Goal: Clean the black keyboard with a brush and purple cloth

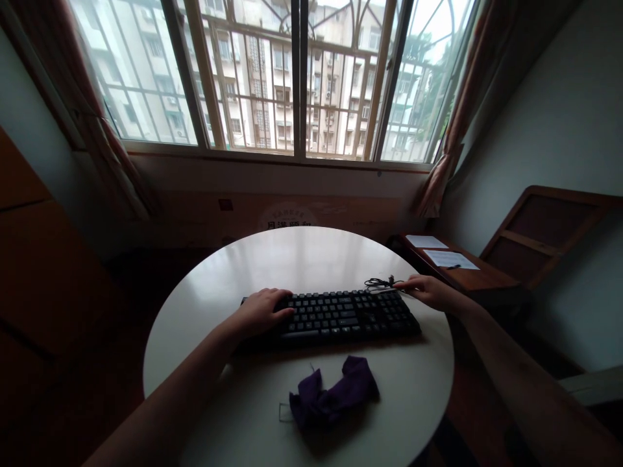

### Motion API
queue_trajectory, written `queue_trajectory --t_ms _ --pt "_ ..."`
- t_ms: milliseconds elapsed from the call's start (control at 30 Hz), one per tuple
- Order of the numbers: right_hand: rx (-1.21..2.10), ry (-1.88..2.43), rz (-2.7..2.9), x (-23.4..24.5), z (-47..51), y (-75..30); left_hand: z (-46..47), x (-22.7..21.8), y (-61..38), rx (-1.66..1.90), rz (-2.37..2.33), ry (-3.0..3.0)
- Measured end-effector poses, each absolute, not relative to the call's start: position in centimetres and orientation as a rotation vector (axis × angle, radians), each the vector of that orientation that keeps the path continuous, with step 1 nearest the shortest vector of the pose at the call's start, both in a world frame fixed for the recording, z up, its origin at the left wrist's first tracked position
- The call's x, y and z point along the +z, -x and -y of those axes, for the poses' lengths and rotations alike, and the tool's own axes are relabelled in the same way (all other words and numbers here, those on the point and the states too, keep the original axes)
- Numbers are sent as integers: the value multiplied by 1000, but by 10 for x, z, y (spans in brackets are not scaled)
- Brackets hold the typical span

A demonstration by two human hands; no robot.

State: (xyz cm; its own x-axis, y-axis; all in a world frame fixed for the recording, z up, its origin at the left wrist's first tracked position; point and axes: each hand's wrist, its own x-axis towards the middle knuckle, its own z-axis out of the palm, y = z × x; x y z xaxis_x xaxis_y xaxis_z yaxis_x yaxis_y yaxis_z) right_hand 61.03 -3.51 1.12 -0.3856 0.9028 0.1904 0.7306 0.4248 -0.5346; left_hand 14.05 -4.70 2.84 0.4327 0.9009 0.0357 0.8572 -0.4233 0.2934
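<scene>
A black keyboard (335, 314) lies across a round white table (195, 383). My left hand (265, 311) grips its left end, with the fingers over the far edge and the thumb on the keys. Above the keyboard's far right corner, my right hand (428, 292) is closed around a thin, pale, stick-like tool (387, 289), its tip near the top row of keys. The exact kind of tool is too small to tell. Right behind that corner sits a coiled black cable (379, 283). Nearer to me lies a crumpled purple cloth (335, 395).
At the right stands a low brown wooden table (487, 279) bearing papers (450, 259) and a dark pen (453, 266). Behind it leans a wooden framed panel (545, 227). A barred window (299, 84) with tied curtains (104, 123) fills the far wall.
</scene>
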Motion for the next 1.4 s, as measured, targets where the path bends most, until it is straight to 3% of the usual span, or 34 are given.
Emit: queue_trajectory --t_ms 500,800,1067,1400 --pt "507 1548 2146 13 35 -632 46 26 -140 304 -1524 -2464" --pt "236 1645 2218 47 38 -661 47 26 -138 339 -1503 -2458" --pt "285 1446 2399 46 31 -607 45 24 -137 323 -1497 -2468" --pt "319 1732 2367 50 36 -647 47 28 -138 249 -1517 -2476"
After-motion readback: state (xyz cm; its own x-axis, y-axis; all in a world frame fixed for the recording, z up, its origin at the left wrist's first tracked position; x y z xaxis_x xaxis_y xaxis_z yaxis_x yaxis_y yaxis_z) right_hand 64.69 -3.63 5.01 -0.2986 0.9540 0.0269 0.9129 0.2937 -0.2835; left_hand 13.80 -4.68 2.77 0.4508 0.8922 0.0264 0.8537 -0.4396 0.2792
